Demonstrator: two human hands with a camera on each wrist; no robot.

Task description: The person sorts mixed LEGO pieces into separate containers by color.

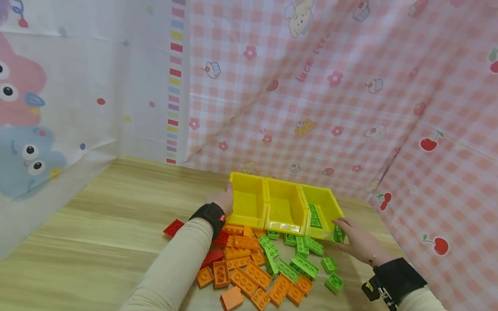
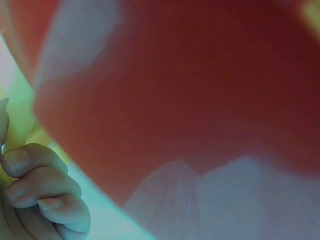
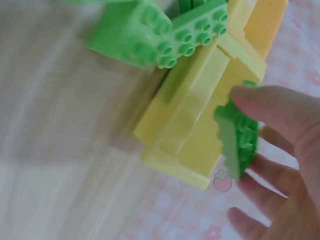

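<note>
Three yellow bins stand side by side: the left bin (image 1: 249, 203), the middle bin (image 1: 285, 205) and the right bin (image 1: 324, 203). My left hand (image 1: 221, 201) holds the left bin at its outer side wall, thumb raised. Its curled fingers (image 2: 45, 190) show against yellow in the left wrist view, where a blurred red brick (image 2: 160, 115) fills most of the picture. With thumb and fingers my right hand (image 1: 359, 239) pinches a green brick (image 3: 240, 137) at the right bin's front corner. Another green brick (image 1: 314, 216) lies inside that bin.
Loose orange bricks (image 1: 243, 280), green bricks (image 1: 305, 265) and red bricks (image 1: 173, 228) spread over the wooden table (image 1: 97, 246) before the bins. A checked cloth (image 1: 272, 108) hangs behind them and along the right.
</note>
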